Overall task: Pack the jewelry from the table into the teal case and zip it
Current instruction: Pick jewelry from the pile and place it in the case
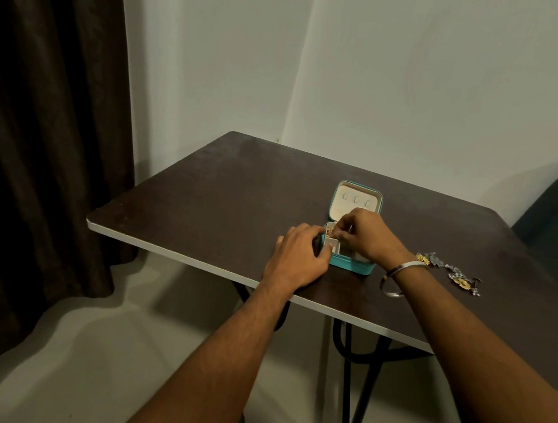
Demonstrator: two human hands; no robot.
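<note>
- I am steadying the teal case (354,265) with my left hand (298,256), fingers curled against its left side; something dark sits under them that I cannot make out.
- I am pinching a small gold piece (329,231) with my right hand (366,234), fingertips narrowed on it at the back-left compartment of the case.
- The case is sitting open near the front edge of the dark desk (220,198), its cream-lined lid (356,202) standing up behind my hands.
- A floral chain (450,272) in silver and yellow is lying on the desk to the right of the case, just beyond my right wrist.
- I am wearing a silver bangle (397,280) on that wrist.
</note>
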